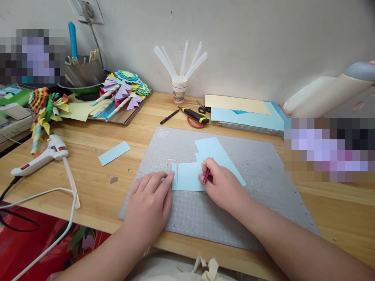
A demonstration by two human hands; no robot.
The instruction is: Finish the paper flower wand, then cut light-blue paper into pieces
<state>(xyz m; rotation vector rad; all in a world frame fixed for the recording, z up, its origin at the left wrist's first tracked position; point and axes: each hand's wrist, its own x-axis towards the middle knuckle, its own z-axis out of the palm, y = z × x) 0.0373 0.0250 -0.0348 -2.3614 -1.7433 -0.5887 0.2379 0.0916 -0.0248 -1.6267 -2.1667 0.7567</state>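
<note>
A grey cutting mat lies on the wooden table. On it is a light blue paper rectangle, with a narrow blue strip just left of it, split off by a thin gap. My left hand rests on the mat with its fingers extended, the fingertips touching the narrow strip's left edge. My right hand is closed around a small dark red tool, which it holds over the right part of the rectangle. Behind that hand lies a larger notched blue sheet.
Left of the mat are a blue paper piece and a glue gun with its cable. Behind are a pen, a yellow-black cutter, scissors, a paper cup of sticks, and stacked paper.
</note>
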